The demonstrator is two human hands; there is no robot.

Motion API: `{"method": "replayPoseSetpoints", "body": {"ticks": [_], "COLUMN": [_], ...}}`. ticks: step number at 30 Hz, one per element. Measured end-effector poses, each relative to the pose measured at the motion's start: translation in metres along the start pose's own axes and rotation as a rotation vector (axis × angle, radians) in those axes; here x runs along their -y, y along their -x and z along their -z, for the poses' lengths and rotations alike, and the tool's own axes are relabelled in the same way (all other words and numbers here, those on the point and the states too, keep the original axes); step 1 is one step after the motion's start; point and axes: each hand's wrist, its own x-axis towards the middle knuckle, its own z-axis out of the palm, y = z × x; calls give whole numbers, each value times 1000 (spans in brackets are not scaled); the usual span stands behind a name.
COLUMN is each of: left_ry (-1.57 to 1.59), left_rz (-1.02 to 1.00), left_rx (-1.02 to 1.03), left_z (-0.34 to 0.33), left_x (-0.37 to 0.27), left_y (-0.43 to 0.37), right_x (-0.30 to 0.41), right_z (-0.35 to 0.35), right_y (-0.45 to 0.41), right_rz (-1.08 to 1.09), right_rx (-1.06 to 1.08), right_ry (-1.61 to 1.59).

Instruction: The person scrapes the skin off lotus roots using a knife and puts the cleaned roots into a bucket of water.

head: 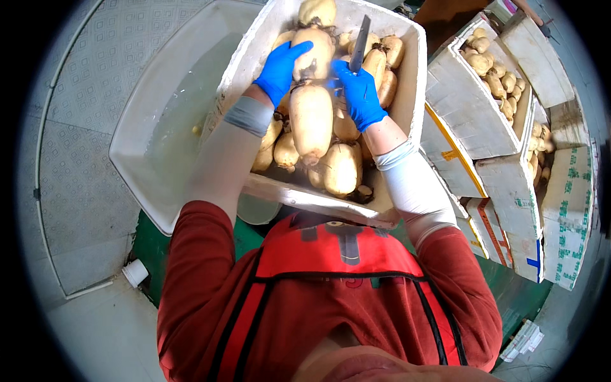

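A long, jointed lotus root (311,119) lies over other lotus roots (340,167) in a white foam box (417,71) before me. On the left side of its upper segment rests my left hand (282,69), in a blue glove, with the thumb over the root. My right hand (359,95), also gloved in blue, grips a knife whose metal blade (360,43) points up, away from me. That hand is just right of the dark joint between two segments; its fingertips are blurred, and whether they touch the root I cannot tell. The knife's handle is hidden in the hand.
A white tub (138,143) holding cloudy water stands at the left, partly under the foam box. Stacked foam boxes (477,114) at the right hold more lotus roots (496,79). A white cup (135,273) lies at lower left, by the green floor (150,243).
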Motion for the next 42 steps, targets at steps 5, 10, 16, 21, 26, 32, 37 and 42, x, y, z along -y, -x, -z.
{"method": "replayPoseSetpoints", "body": {"ticks": [5, 10, 16, 21, 26, 32, 37, 42], "left_ry": [-135, -362, -610, -374, -336, -324, -445, -353], "left_rz": [65, 199, 732, 641, 416, 360, 302, 296], "left_rx": [-129, -200, -2, 104, 31, -35, 45, 28], "left_z": [24, 24, -3, -15, 19, 14, 13, 14], "left_x": [34, 16, 22, 38, 14, -25, -25, -20], "left_y": [-3, 18, 98, 98, 98, 121, 128, 129], "right_x": [-34, -35, -36, -34, -20, -1, -12, -25], "right_z": [11, 1, 3, 7, 9, 6, -13, -16], "right_y": [-25, -15, -21, -22, -11, 15, -3, 0], "right_rz": [-67, -195, -176, -225, 87, 432, 366, 320], "right_rx": [92, 213, 184, 179, 107, 333, 391, 405], "right_ry": [111, 149, 193, 168, 164, 950, 1235, 1163]}}
